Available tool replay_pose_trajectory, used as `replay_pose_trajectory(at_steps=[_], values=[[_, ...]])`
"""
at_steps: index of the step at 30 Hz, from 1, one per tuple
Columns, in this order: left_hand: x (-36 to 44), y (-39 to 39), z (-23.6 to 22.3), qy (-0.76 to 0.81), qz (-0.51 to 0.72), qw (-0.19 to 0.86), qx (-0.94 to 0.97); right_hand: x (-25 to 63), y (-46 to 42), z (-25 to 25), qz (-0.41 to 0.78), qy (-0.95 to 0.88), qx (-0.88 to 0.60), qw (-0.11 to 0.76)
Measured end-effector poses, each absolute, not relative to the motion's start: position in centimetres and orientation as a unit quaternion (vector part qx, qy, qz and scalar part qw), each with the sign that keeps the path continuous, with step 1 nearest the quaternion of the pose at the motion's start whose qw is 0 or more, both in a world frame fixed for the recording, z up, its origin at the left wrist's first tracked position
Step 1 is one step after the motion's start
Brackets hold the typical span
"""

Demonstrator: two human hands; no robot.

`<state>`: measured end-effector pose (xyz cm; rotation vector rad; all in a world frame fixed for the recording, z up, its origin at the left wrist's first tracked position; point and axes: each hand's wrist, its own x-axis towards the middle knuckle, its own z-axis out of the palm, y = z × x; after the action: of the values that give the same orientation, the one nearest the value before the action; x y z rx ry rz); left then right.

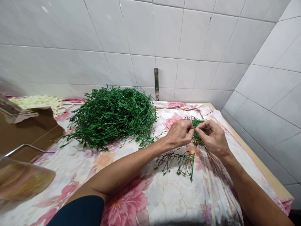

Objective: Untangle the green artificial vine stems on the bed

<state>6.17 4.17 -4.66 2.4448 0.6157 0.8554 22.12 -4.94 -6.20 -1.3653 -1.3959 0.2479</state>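
My left hand [181, 133] is closed in a pinch, with thin green tips of an artificial plant stem showing just above its fingers. Close beside it, my right hand [213, 137] also pinches, thumb against forefinger; what lies between those fingertips is too small to make out. Behind the hands a small bunch of green plastic stems [198, 120] is partly hidden. Below my left wrist lie a few loose green stems [178, 161] with little budded ends. A large heap of the same green stems [115, 116] rests to the left of the hands.
A flowered cloth [164, 201] covers the table. At the left stand a torn cardboard box [35, 128] and a see-through container [25, 180] with a metal handle. Pale yellow pieces [43, 103] lie behind the box. A tiled wall [138, 34] with a metal bracket [156, 83] borders the back.
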Motion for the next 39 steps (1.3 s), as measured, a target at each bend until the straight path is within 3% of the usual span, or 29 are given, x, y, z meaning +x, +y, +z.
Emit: replay_pose_trajectory(at_steps=[7,12,14,18,23,27,31,39], values=[[6.5,3.5,-5.3,0.241,0.252,0.097,0.932,22.5,-4.7,-6.4,0.101,-0.624,-0.571,0.523],[6.3,5.3,-5.5,0.318,0.213,0.017,0.924,21.1,-5.3,-5.6,0.292,-0.610,-0.505,0.536],[5.6,7.3,-5.0,0.353,0.244,0.084,0.899,20.7,-5.5,-5.3,0.331,-0.608,-0.488,0.532],[4.1,10.4,-3.5,0.329,0.333,0.334,0.818,21.7,-5.0,-5.4,0.226,-0.568,-0.559,0.561],[3.3,10.1,-2.0,0.270,0.297,0.538,0.741,23.7,-4.2,-6.8,0.126,-0.582,-0.614,0.517],[3.4,9.1,-1.5,0.263,0.263,0.579,0.726,23.6,-4.3,-6.8,0.039,-0.588,-0.639,0.495],[4.1,8.4,-1.8,0.240,0.262,0.571,0.740,22.5,-4.8,-5.8,0.027,-0.564,-0.605,0.562],[5.3,6.6,-3.2,0.209,0.268,0.539,0.770,21.4,-4.7,-5.8,0.276,-0.583,-0.530,0.551]])
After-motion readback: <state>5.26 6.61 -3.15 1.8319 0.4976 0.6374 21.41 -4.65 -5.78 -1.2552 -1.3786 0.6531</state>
